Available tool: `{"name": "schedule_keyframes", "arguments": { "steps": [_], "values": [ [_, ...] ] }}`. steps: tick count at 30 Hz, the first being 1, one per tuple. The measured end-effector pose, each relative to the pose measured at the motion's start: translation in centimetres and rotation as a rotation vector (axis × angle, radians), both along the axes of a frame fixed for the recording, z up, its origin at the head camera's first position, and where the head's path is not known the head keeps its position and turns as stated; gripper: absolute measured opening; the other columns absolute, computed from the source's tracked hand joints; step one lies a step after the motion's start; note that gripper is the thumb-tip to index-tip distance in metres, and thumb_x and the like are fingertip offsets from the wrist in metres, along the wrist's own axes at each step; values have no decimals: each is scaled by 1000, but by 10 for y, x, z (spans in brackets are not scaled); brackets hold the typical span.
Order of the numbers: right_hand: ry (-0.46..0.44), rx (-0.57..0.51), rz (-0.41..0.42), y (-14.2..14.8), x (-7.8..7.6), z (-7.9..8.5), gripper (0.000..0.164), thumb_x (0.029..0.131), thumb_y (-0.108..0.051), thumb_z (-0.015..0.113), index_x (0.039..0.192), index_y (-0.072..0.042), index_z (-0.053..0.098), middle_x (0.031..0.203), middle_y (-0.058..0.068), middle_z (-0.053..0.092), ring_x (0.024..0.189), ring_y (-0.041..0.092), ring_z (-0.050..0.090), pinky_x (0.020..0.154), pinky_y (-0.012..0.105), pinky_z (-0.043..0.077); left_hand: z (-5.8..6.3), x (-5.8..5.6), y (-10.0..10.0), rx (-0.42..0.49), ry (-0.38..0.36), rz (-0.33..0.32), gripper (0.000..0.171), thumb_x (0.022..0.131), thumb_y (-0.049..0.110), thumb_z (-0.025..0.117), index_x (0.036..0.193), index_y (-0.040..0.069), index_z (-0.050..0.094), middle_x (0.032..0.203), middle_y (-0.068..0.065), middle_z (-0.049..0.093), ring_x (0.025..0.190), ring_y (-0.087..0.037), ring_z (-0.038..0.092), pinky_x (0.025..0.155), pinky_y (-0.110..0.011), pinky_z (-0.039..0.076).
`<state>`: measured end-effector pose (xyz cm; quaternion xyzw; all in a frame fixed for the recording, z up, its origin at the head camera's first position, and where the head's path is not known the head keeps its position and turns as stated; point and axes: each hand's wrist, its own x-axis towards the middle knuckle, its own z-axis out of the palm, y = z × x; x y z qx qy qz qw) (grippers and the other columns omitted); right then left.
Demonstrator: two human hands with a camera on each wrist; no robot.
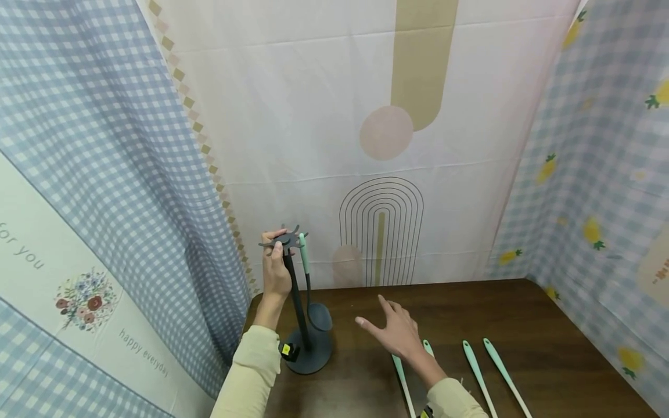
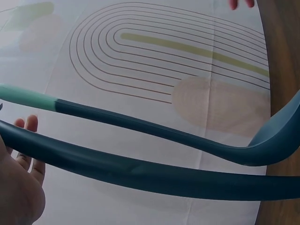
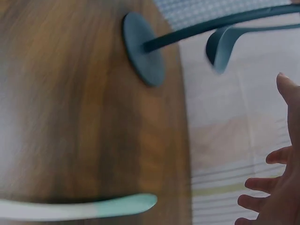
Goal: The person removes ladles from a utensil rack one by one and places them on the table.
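My left hand (image 1: 275,270) grips the top of a dark utensil stand (image 1: 295,302), thumb in front and fingers behind its ring of hooks. From one hook hangs a ladle (image 1: 320,316) with a mint-green handle end and a dark bowl, close beside the pole. In the left wrist view the ladle (image 2: 140,126) runs alongside the stand's pole (image 2: 136,172), with the left hand (image 2: 21,187) at the pole's upper end. My right hand (image 1: 397,331) is held over the table to the right of the stand, fingers spread, holding nothing. The right wrist view shows that hand (image 3: 281,173) apart from the ladle.
On the brown table (image 1: 366,360), several mint-handled utensils (image 1: 475,371) lie to the right, partly under the right forearm. A pale-shafted utensil (image 3: 126,205) shows in the right wrist view. A printed white cloth (image 1: 292,116) hangs behind, with checked curtains (image 1: 130,145) at both sides.
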<state>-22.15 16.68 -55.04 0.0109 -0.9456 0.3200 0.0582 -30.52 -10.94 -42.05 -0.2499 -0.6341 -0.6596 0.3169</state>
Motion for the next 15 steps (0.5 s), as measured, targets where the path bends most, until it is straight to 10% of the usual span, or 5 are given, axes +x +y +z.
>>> {"name": "schedule_keyframes", "arguments": {
  "steps": [7, 15],
  "values": [
    [48, -85, 72, -18, 5, 32, 97, 92, -76, 60, 167, -19, 37, 163, 21, 41, 148, 48, 38, 110, 79, 28, 0, -2, 1, -79, 1, 28, 49, 105, 30, 27, 137, -2, 46, 156, -9, 49, 131, -35, 53, 86, -43, 50],
    [100, -133, 207, -31, 8, 53, 95, 92, -73, 64, 169, -29, 30, 168, 15, 35, 152, 44, 33, 111, 75, 32, 1, 2, -1, -34, 65, 16, 50, 110, 30, 26, 135, -8, 47, 157, -17, 47, 130, -35, 52, 89, -29, 51]
  ]
}}
